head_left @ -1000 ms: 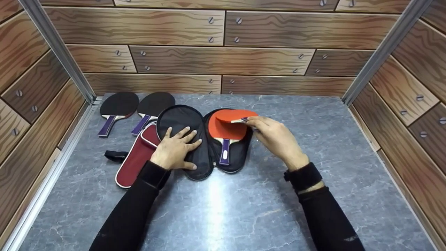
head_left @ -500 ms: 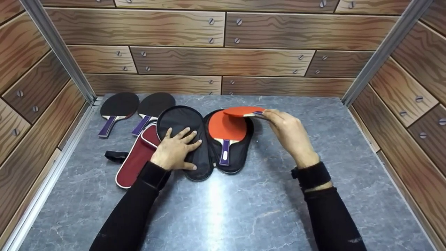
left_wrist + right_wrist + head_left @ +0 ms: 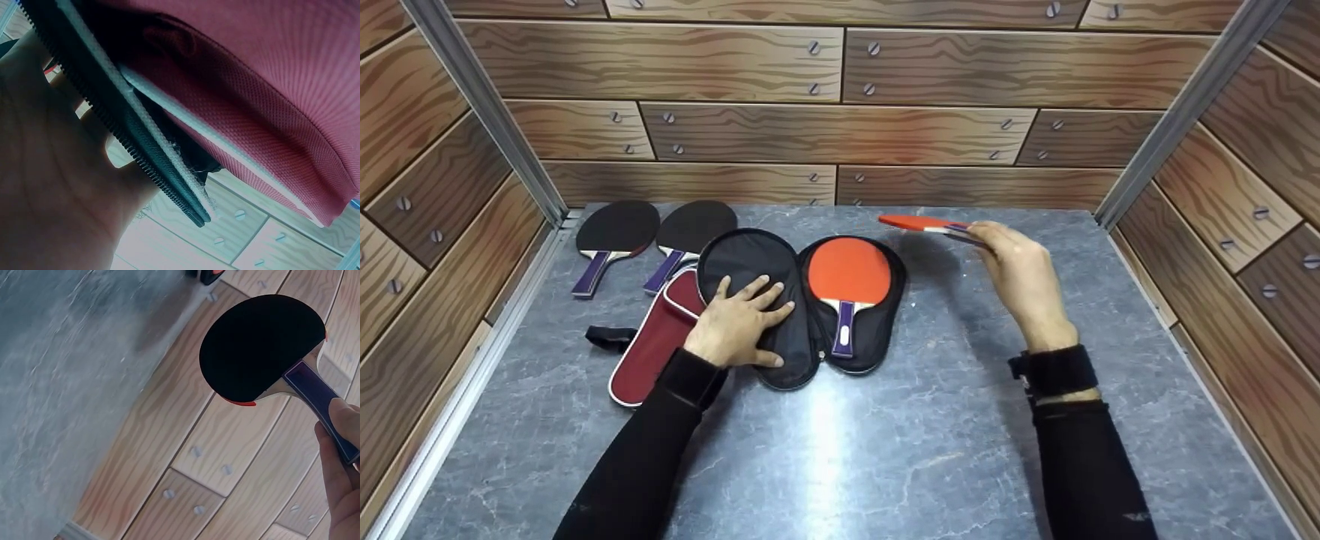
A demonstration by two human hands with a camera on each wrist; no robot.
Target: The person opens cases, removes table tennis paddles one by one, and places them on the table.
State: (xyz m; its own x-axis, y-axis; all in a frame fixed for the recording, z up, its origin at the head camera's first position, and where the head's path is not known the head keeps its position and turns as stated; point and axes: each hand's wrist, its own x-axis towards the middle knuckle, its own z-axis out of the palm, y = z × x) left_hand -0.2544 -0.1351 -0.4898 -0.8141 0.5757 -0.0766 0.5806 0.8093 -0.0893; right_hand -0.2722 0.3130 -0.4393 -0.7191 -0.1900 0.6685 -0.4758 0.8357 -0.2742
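My right hand (image 3: 1020, 274) grips a table tennis paddle (image 3: 919, 223) by its purple handle, raised above the table with its red side up. In the right wrist view the black underside of that paddle (image 3: 261, 349) shows, thumb and fingers round the handle. A second paddle (image 3: 849, 270), red face up, lies in the right half of an opened black paddle case (image 3: 885, 341). With fingers spread, my left hand (image 3: 739, 322) rests on the left half of the case. The case's zipper edge (image 3: 121, 140) runs beside the palm in the left wrist view.
Partly under the black case lies a dark red case (image 3: 649, 356) with white piping and a black strap (image 3: 610, 337). Two black-faced paddles, a left one (image 3: 617, 225) and a right one (image 3: 697, 225), lie at the back left. Wood-patterned walls (image 3: 840, 131) enclose the grey table (image 3: 945, 450).
My right hand has carried its paddle up and to the right, off the paddle in the case, which now shows fully. The left hand has stayed put.
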